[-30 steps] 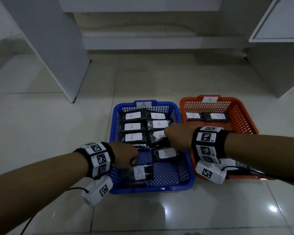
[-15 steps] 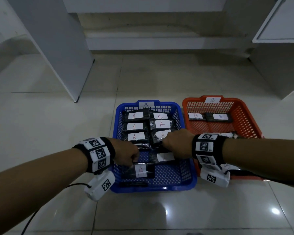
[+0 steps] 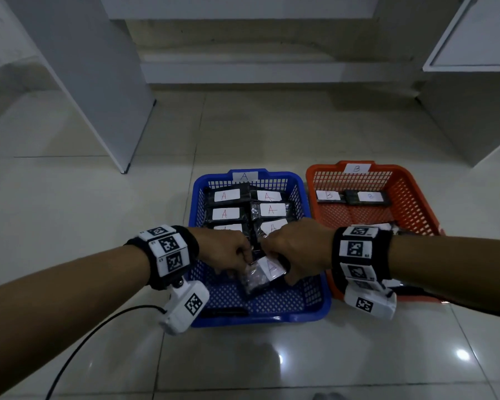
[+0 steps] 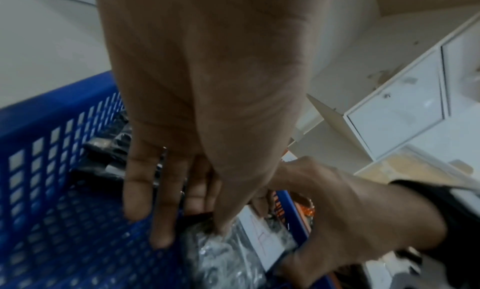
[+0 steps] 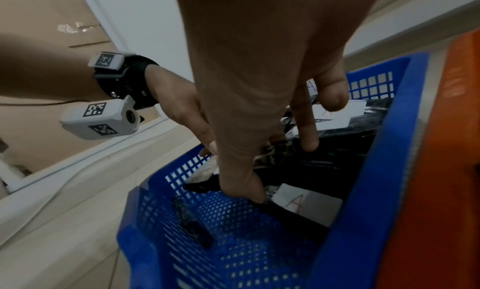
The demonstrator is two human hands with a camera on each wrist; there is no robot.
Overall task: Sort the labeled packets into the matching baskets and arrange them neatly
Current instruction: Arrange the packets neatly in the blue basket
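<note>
Both hands meet over one packet (image 3: 262, 273) in the near half of the blue basket (image 3: 315, 308). The left hand (image 3: 228, 252) pinches its crinkled left end with thumb and fingertips, and the right hand (image 3: 293, 251) clamps the right end, thumb (image 5: 242, 182) just beside the white "A" label. The packet sits tilted, its labelled end raised, in front of the two rows of A packets (image 3: 247, 210) at the far end. Wrapped in glossy film, it looks light, soft and rather slippery; the sealed ends seem the surest places to grip. The orange basket (image 3: 416, 206), marked B, stands touching the blue one on the tiled floor (image 3: 98, 215). The head view alone shows the rows and both baskets. The right wrist view reveals a thin dark strip (image 5: 192, 224) lying loose on the basket's mesh bottom, and the left wrist view the film's wrinkles.
</note>
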